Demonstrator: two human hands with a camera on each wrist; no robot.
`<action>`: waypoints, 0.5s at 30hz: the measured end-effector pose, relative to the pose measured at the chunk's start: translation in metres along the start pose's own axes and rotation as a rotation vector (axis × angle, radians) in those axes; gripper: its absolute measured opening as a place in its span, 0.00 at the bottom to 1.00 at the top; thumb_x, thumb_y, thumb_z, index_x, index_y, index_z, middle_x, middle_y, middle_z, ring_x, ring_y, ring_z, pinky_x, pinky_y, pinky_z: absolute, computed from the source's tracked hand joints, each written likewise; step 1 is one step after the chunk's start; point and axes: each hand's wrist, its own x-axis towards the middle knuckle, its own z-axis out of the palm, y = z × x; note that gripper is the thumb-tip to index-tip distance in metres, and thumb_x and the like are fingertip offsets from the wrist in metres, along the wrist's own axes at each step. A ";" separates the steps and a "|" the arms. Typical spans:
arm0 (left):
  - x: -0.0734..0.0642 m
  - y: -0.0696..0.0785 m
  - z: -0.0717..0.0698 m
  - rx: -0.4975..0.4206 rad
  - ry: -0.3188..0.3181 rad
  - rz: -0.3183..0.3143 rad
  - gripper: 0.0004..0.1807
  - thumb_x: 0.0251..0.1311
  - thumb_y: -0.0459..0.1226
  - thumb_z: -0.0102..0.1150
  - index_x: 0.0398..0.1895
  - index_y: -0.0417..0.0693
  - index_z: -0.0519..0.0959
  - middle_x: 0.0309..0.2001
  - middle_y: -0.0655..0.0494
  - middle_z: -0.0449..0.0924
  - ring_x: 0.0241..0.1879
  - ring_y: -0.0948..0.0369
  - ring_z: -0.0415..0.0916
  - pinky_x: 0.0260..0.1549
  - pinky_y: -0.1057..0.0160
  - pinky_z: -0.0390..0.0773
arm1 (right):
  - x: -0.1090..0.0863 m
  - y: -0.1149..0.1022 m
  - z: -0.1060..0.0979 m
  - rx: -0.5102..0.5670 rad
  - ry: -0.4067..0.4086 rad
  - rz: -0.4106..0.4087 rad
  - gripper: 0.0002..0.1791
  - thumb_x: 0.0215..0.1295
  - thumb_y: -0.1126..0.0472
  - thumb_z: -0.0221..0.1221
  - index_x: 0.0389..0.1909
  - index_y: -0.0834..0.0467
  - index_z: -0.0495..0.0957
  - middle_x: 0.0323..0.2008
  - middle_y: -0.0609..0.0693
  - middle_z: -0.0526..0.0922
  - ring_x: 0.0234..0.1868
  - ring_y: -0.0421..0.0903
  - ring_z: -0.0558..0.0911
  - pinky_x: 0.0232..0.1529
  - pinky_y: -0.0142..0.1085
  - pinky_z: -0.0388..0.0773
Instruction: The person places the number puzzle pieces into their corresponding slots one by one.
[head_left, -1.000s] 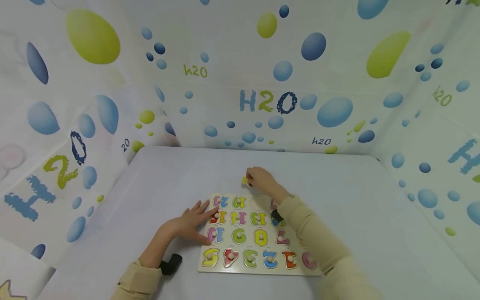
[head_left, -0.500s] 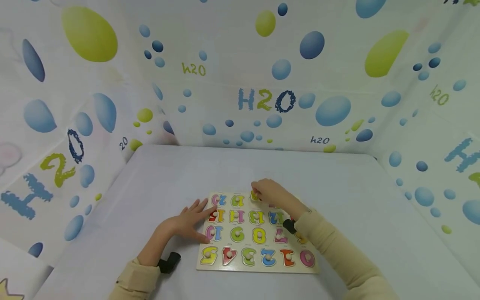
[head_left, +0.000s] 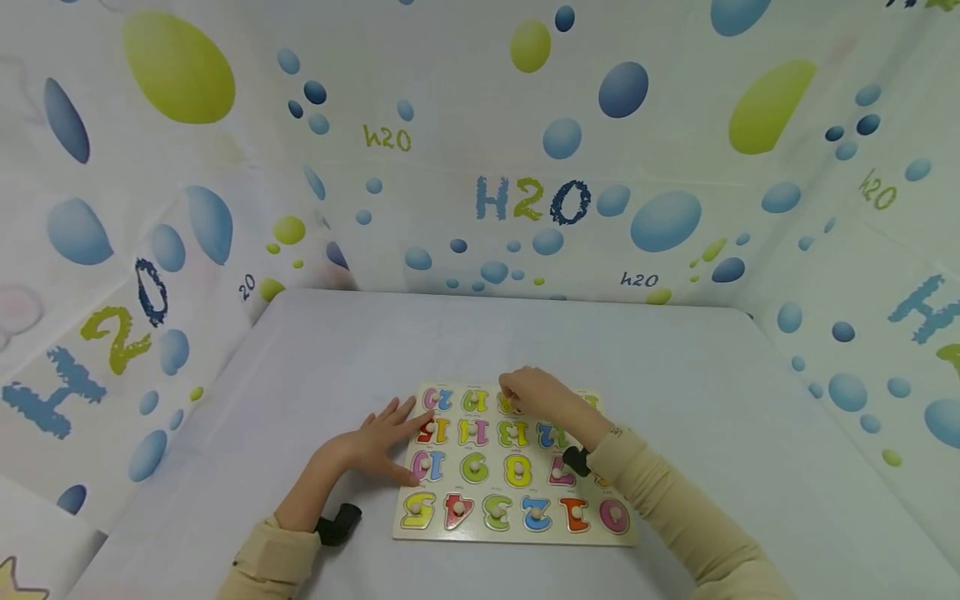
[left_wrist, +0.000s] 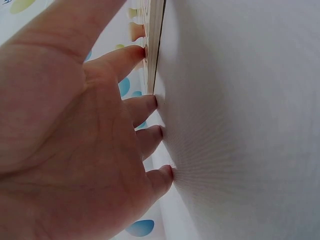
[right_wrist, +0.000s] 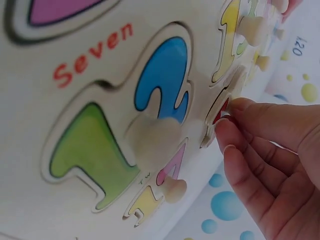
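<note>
A wooden number puzzle board [head_left: 517, 536] lies on the table, its numbers upside down in the head view. My right hand [head_left: 542, 395] bends over its far row. Thumb and fingertips there pinch a yellow-and-red number puzzle piece [right_wrist: 220, 115] at its knob, which the fingers hide. That piece sits at its slot; whether it lies fully flush I cannot tell. My left hand [head_left: 381, 446] is spread at the board's left edge. Its index finger [left_wrist: 131, 56] and thumb touch the board, while the other fingertips rest on the table.
Knobbed number pieces fill the other visible slots, such as the blue-and-green 12 [right_wrist: 162, 75]. A white cloth covers the table [head_left: 360, 342]. Patterned curtains [head_left: 450, 150] stand behind and on both sides. Each wrist carries a black camera [head_left: 340, 525].
From beyond the board's far edge, my right hand has brought the yellow-and-red number puzzle piece back and right to the gap in the far row, then lowered slightly. My left hand stays put.
</note>
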 end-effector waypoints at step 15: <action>0.002 -0.001 0.001 0.001 -0.005 -0.002 0.53 0.44 0.52 0.71 0.72 0.47 0.55 0.72 0.37 0.40 0.69 0.40 0.32 0.60 0.36 0.36 | -0.002 0.002 0.002 0.111 0.003 0.023 0.05 0.66 0.66 0.55 0.31 0.56 0.72 0.26 0.45 0.74 0.26 0.42 0.71 0.30 0.34 0.70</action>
